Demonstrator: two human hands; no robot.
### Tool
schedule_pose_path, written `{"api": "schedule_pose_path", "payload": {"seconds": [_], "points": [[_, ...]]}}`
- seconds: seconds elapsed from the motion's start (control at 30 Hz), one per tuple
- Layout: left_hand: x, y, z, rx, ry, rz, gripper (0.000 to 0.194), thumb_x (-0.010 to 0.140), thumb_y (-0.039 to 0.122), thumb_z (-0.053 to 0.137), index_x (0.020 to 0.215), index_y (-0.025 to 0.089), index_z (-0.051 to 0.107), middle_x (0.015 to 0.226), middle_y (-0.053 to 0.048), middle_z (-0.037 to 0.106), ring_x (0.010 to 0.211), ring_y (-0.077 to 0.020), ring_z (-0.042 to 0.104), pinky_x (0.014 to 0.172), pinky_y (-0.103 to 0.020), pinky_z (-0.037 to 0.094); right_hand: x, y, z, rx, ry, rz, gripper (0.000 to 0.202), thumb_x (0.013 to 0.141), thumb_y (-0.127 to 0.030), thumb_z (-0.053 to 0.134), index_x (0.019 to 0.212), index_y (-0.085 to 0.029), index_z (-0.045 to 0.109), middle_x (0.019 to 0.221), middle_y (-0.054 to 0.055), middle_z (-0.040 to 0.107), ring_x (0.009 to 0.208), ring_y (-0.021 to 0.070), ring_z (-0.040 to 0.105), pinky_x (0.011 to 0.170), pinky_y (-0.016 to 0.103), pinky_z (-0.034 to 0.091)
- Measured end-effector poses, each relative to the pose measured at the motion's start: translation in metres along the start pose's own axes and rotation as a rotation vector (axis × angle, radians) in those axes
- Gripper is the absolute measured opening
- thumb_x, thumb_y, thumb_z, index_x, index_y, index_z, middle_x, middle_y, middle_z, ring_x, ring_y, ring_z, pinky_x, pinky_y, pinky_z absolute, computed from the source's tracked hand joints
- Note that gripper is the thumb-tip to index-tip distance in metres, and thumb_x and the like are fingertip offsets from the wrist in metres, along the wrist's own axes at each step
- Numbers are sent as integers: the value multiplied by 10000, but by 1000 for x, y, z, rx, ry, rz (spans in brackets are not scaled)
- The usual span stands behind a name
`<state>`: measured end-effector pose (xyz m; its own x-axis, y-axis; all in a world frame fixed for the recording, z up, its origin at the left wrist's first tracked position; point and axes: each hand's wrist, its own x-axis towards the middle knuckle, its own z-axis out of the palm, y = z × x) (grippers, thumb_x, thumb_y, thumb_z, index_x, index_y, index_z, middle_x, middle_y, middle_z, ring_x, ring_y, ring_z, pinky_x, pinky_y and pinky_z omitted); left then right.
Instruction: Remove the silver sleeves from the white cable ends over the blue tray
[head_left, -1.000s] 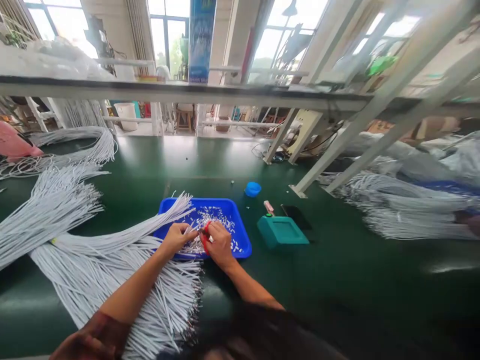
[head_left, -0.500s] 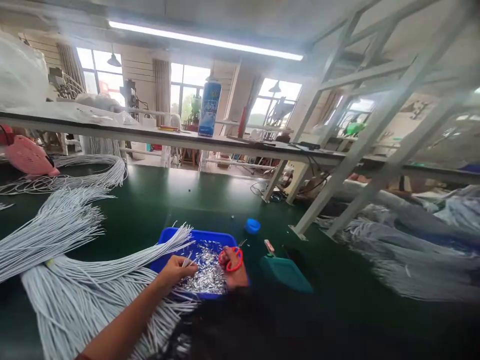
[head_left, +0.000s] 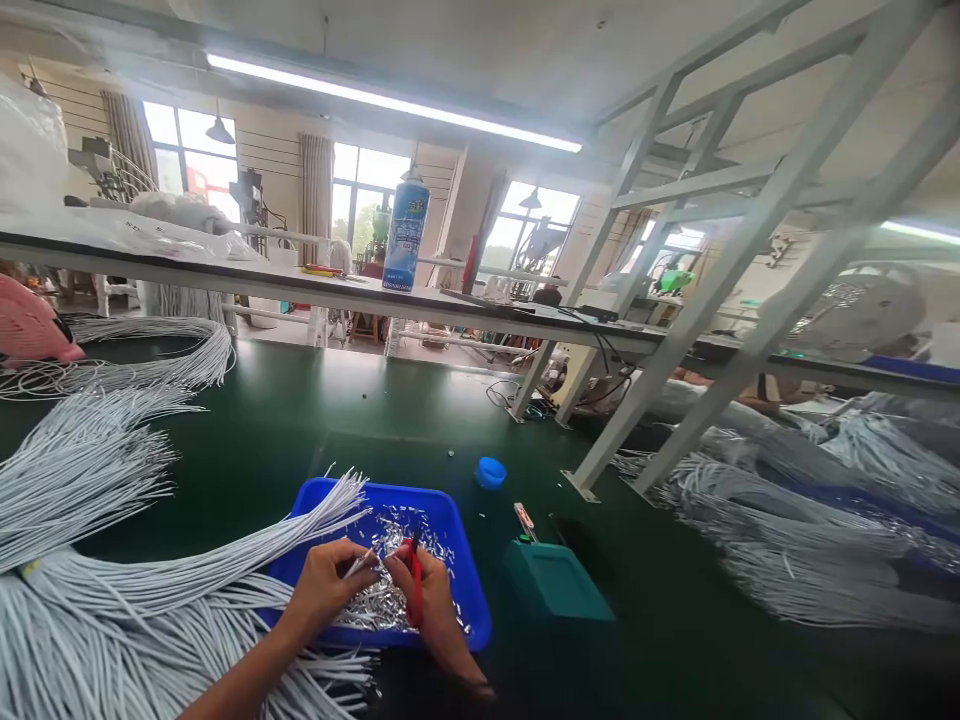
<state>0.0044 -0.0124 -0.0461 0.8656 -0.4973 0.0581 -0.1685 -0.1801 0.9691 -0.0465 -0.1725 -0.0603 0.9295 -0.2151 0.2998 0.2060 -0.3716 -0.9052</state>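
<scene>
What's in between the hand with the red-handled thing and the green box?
In the head view, going from the right hand to the green box, there's the right side of the blue tray, then a strip of dark green tabletop.

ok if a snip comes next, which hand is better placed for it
Likely the right: the right hand holds the red-handled scissors over the blue tray. The left hand is occupied, pinching what looks like a pale strand close by.
</scene>
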Motion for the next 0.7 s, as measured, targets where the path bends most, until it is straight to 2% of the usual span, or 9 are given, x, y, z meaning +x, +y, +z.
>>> {"api": "schedule_pose_path", "payload": {"seconds": [0.13,0.2,0.27,0.37,0.5,0.7], "points": [[2,-3,-3,-232,-19,-46,375,705,467,653,813,108,649,575,12,503,501,-87,393,485,-208,278,2,-2,-11,-86,-110,-53,142,748,-363,564,738,-226,599,775,24,619,731,201,564,656,289,415],[2,-2,-4,-332,-43,-79,380,715,478,648,807,110,623,561,29,471,463,-59,325,448,-194,212,2,-1,-15,-215,-176,-67,160,741,-343,568,655,-208,573,698,13,590,672,173,542,600,259,379],[2,-1,-6,-366,-51,-119,385,704,482,662,813,117,608,556,36,465,446,-47,276,432,-191,163,2,3,-16,-350,-234,-77,272,749,-370,548,553,-191,492,590,-8,526,571,138,480,516,235,308],[1,2,-8,-366,-57,-141,400,694,491,668,835,123,601,567,35,479,444,-43,265,427,-188,148,2,9,-13,-416,-272,-91,396,745,-402,546,482,-172,358,503,-27,429,503,109,381,490,237,227],[1,5,-6,-273,-37,-95,393,711,494,643,832,121,617,559,33,482,448,-52,289,425,-190,180,2,12,-13,-393,-270,-80,426,743,-382,557,483,-164,299,485,-31,381,501,101,337,510,251,176],[-2,11,-4,103,138,82,236,723,362,654,784,136,684,666,-24,604,598,-129,498,565,-231,359,1,16,-15,-427,-292,-64,465,803,-443,490,492,-167,281,487,-27,360,493,94,323,502,253,161]]}}
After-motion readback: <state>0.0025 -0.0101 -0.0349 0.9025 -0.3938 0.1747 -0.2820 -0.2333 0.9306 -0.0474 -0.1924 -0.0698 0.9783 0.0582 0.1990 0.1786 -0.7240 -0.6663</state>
